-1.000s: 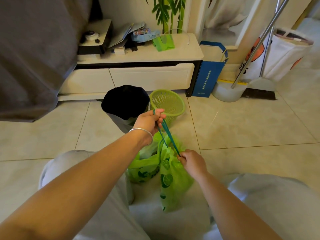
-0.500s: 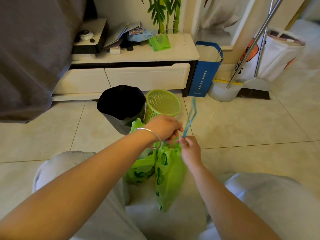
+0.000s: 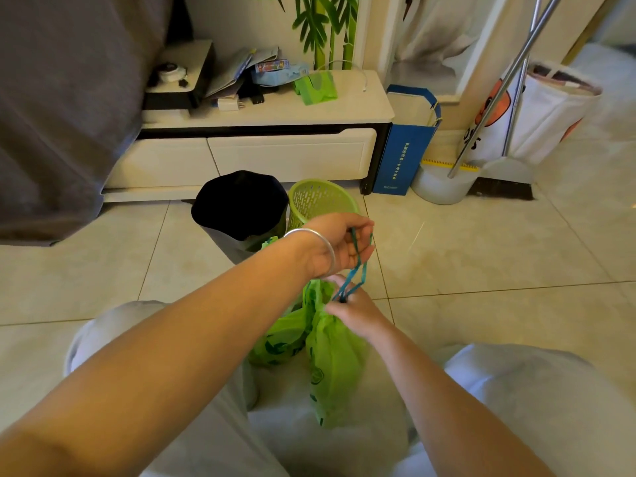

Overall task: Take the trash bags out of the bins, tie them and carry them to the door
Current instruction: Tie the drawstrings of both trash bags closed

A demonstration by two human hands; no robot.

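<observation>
Green printed trash bag (image 3: 335, 366) | blue drawstring (image 3: 358, 270) looped | both hands pinching drawstring

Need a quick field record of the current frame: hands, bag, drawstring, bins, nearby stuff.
left hand: raised, fingers curled round the blue drawstring
right hand: pinches the drawstring at the neck of the green trash bag
bag state: out of the bins, hanging between the knees, neck gathered; knot cannot be confirmed
second green bag: on the floor to the left of the first
green mesh bin: upright, no liner
black-lined bin: beside it, liner in place
blue paper bag: stands by the cabinet
</observation>
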